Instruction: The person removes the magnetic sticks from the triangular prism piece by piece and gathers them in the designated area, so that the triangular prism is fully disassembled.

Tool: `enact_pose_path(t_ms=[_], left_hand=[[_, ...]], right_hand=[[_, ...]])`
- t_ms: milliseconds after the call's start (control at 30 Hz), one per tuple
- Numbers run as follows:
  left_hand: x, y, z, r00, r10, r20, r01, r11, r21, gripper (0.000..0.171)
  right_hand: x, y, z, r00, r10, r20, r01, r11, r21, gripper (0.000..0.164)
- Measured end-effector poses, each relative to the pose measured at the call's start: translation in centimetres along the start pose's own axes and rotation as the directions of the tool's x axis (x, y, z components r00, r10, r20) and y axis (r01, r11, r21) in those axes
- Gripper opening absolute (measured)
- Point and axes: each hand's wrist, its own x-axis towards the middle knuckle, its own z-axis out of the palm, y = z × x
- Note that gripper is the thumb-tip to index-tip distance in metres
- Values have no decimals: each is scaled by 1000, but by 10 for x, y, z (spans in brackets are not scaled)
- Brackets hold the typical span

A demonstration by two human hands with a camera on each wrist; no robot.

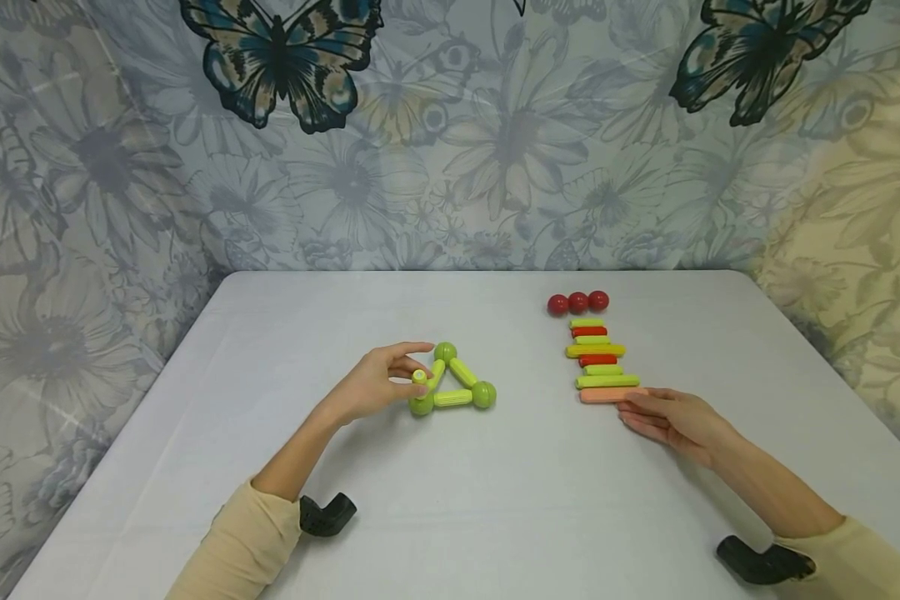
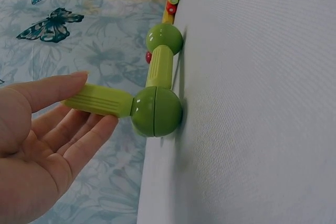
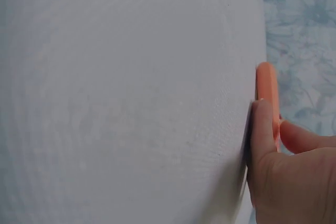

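Observation:
A triangle of light green rods [image 1: 452, 398] and green balls [image 1: 483, 394] lies on the table left of centre. From its near-left ball [image 2: 157, 111] a short light green rod [image 2: 102, 99] stands upright. My left hand [image 1: 382, 379] pinches that rod between thumb and fingers. To the right, my right hand [image 1: 675, 423] grips the right end of an orange rod [image 1: 602, 396] between thumb and fingers. The orange rod lies at the near end of a column of green, red and yellow rods [image 1: 596, 351]. In the right wrist view, part of the orange rod [image 3: 268, 85] is hidden by the fingers.
Three red balls [image 1: 578, 302] sit in a row beyond the column of rods. The white table [image 1: 450, 517] meets a wall covering with flowers and butterflies [image 1: 450, 183] at the back. Black curved pieces [image 1: 327, 514] show beside both sleeves.

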Motion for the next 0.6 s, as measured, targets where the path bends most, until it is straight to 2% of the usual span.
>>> enact_pose_path(t_ms=[67, 133, 300, 400, 533, 600], left_hand=[[0, 1, 0, 1000, 1, -3, -1, 1000, 2, 60], [-1, 2, 0, 1000, 2, -3, -2, 1000, 4, 60], [-1, 4, 1, 1000, 1, -3, -1, 1000, 6, 61], [-1, 4, 1, 1000, 0, -5, 1, 1000, 7, 60], [-1, 3, 1, 1000, 3, -4, -3, 1000, 12, 60], [-1, 4, 1, 1000, 6, -6, -6, 1000, 18, 60]], right_hand=[[0, -1, 0, 1000, -1, -1, 1, 1000, 16, 64], [-1, -1, 0, 1000, -2, 2, 2, 999, 33, 64], [-3, -3, 0, 1000, -3, 13, 3, 999, 50, 42], [-4, -3, 1, 1000, -7, 24, 6, 999, 50, 39], [-5, -3, 2, 1000, -7, 19, 6, 998, 61, 42], [-5, -4, 3, 1000, -2, 7, 1, 998, 61, 53]])
